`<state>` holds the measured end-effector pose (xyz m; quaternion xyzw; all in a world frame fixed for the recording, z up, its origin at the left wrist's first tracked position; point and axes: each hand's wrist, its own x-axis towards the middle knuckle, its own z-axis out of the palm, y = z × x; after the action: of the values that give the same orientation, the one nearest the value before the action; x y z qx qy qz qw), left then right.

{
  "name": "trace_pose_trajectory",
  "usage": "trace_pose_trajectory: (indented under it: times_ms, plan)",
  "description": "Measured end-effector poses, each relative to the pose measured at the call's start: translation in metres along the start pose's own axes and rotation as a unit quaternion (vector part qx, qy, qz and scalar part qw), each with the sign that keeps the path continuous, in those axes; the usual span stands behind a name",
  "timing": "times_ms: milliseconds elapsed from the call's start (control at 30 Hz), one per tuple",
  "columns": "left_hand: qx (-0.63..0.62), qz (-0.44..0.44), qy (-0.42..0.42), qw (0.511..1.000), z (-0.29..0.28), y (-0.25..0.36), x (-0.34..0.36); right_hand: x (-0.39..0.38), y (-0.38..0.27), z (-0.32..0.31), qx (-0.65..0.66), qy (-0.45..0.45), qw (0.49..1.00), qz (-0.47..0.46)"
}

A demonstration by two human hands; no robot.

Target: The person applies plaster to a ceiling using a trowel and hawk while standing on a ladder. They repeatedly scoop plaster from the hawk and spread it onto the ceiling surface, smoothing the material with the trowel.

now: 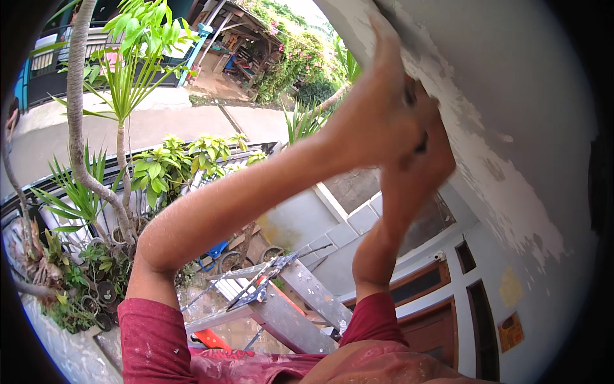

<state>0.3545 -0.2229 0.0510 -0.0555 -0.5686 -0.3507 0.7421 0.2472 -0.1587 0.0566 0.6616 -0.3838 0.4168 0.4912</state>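
Observation:
Both my arms reach up to a grey-white wall surface (531, 96) with rough, patchy white streaks (492, 173). My left hand (391, 112) is raised close to it, one digit stretched upward and the other fingers curled in. Pressed up against it, my right hand (432, 144) is closed, its fingers bent. Small dark bits show between the two hands, but the hands cover most of whatever they grip, and motion blurs it. Dusty maroon sleeves (153, 339) cover my upper arms.
Below me stands a paint-spattered metal stepladder (291, 313) with a cloth or cord at its top. Potted plants (105, 291) and a slim trunk (78, 128) line the left. A brown door (435, 326) and a small camera (439, 256) are on the house wall.

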Motion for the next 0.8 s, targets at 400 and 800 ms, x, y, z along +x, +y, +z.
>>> trace_pose_trajectory:
  times_ms: [400,800]
  plan:
    - [0.027,0.030,0.050,0.998,-0.058,0.008,0.034,0.040,-0.036,0.055,0.015,-0.011,1.000,-0.012]
    - [0.104,0.031,0.024,0.994,-0.128,-0.008,0.064,0.059,-0.068,0.104,0.047,-0.033,0.998,0.013]
